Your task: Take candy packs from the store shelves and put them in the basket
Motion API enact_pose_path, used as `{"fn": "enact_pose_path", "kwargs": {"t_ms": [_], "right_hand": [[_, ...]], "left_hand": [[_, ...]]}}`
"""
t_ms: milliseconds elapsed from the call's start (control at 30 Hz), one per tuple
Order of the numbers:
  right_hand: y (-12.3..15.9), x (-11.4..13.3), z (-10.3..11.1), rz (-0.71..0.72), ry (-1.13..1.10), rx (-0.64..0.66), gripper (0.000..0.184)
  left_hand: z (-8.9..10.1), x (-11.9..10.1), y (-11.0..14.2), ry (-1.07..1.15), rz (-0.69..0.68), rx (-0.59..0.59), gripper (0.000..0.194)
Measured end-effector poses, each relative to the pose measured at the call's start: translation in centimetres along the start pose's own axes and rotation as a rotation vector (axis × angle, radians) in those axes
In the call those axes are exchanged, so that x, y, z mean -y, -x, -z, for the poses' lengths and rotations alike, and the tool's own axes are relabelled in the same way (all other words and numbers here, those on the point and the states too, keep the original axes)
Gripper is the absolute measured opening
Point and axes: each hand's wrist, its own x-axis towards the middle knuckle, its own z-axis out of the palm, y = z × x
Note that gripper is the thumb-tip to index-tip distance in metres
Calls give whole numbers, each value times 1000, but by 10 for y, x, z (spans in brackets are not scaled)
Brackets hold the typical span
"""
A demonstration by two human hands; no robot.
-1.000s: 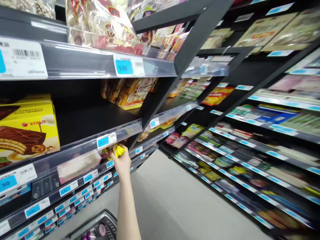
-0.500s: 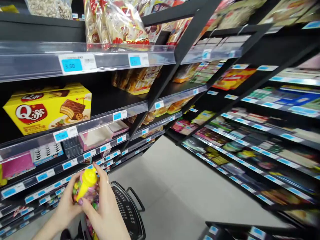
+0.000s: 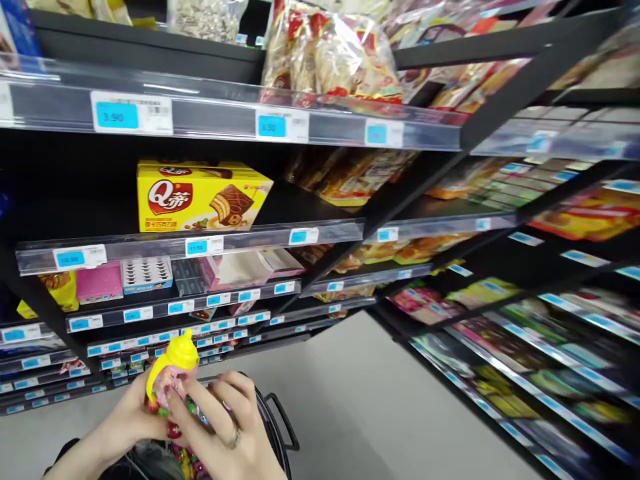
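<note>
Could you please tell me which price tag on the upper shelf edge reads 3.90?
It is the left-hand tag, above the left end of the yellow box; the next tag to its right reads 3.50 instead.

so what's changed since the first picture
The yellow-topped container has moved down and away from the shelves; one hand held it then, now the left hand and right hand are both on it. The yellow box stayed shelved.
</note>
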Motion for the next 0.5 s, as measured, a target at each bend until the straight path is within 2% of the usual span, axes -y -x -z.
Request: {"fn": "enact_pose_path", "kwargs": {"t_ms": [67, 200, 267, 300, 367, 400, 433, 500], "right_hand": [[-2, 1, -1, 125, 4, 8, 12], [-10, 4, -12, 216, -54, -153, 12], [-17, 7, -18, 266, -71, -113, 16], [-22, 8, -19, 311, -58, -48, 19], [-31, 10, -20, 439, -1, 89, 26], [-35, 9, -19, 520, 29, 116, 28], [-38, 8, -19, 599, 49, 116, 27], [-39, 6, -19, 703, 39, 23, 21]], "left_hand": [[5, -4, 9, 58, 49, 32, 50], [12, -8, 25, 112, 68, 65, 43], [14, -9, 30, 106, 30, 55, 47], [15, -10, 32, 104, 12, 35, 51], [16, -11, 36, 111, -3, -17, 59], [16, -11, 38, 114, 4, -32, 60], [18, -11, 40, 120, 15, -34, 61], [22, -8, 42, 155, 34, -17, 60]]}}
